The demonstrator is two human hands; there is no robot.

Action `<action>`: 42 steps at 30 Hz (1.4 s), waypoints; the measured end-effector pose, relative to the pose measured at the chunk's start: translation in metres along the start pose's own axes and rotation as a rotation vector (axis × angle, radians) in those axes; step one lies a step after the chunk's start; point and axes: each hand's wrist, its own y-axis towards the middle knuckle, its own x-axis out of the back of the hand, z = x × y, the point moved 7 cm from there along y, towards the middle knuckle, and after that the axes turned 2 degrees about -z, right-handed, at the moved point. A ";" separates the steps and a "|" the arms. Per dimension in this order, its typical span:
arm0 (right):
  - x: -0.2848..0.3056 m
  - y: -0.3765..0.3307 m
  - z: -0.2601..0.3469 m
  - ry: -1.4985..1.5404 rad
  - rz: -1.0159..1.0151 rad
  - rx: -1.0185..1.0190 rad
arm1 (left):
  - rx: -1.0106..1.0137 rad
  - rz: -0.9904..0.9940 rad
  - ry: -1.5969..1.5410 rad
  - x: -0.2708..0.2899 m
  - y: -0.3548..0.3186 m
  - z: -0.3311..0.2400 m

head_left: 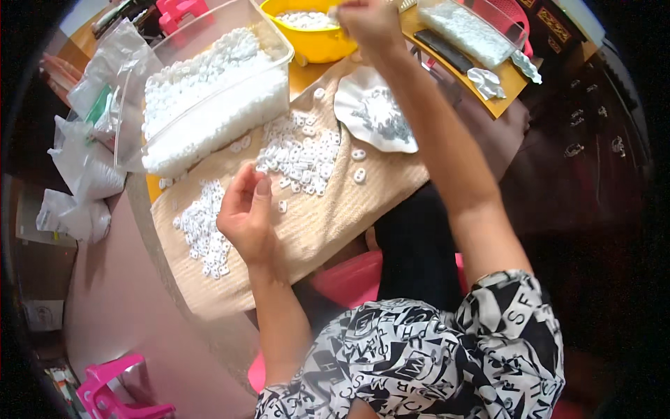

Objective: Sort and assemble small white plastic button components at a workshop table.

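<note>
My left hand [246, 213] is over the beige towel [335, 216], its fingers curled in and thumb raised against them. Whatever lies between its fingertips is too small to make out. It hovers between two piles of small white plastic pieces with dark spots, one pile [204, 230] on the left and a larger pile [303, 157] farther right. Stretched far forward, my right hand [373, 24] is at the right rim of a yellow basin [317, 47], pinching a small white piece [333, 12]. More white pieces lie inside the basin.
A large clear bin [279, 59] full of white pieces stands at the back left. Beside the basin lies a white scalloped dish [349, 115] with grey bits. Another clear tray [467, 35] and a black bar [443, 50] are at the back right. Plastic bags [84, 160] hang left.
</note>
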 end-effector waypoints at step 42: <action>-0.021 -0.143 0.018 -0.357 0.752 0.321 | -0.409 0.284 0.957 -0.021 -0.006 0.002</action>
